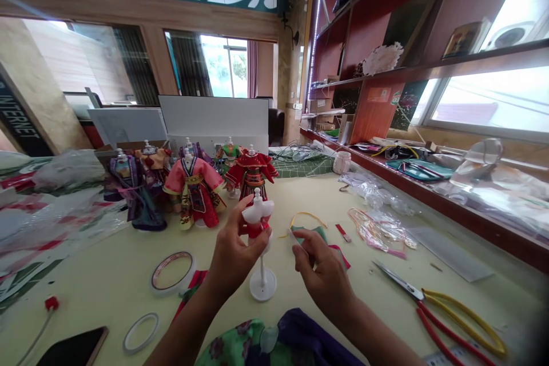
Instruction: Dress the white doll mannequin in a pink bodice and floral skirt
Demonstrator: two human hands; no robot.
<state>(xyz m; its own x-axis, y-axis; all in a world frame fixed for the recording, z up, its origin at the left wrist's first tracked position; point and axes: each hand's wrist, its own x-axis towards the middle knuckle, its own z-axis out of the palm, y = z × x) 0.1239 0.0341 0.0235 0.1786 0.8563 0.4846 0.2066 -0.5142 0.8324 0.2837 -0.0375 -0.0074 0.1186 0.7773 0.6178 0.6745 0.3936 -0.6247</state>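
Note:
A small white doll mannequin (pixel 258 209) stands upright on a round white base, a red cloth band around its chest. My left hand (pixel 235 240) is wrapped around its torso from the left, thumb over the red band. To the right of the stand my right hand (pixel 319 266) has its fingers bent, with a small pale piece at the fingertips. Just behind that hand lie a green cloth piece (pixel 315 233) with a yellow cord and a bit of red cloth. Green floral and dark purple fabric (pixel 300 334) is bunched at the near edge.
Dressed doll mannequins (pixel 197 191) stand at the back left. Tape rolls (pixel 172 271) and a phone (pixel 72 349) lie left. At right are red-and-yellow scissors (pixel 422 294), a ruler, a clear plastic strip (pixel 450 254) and plastic bags (pixel 377 226), beside a shelf ledge.

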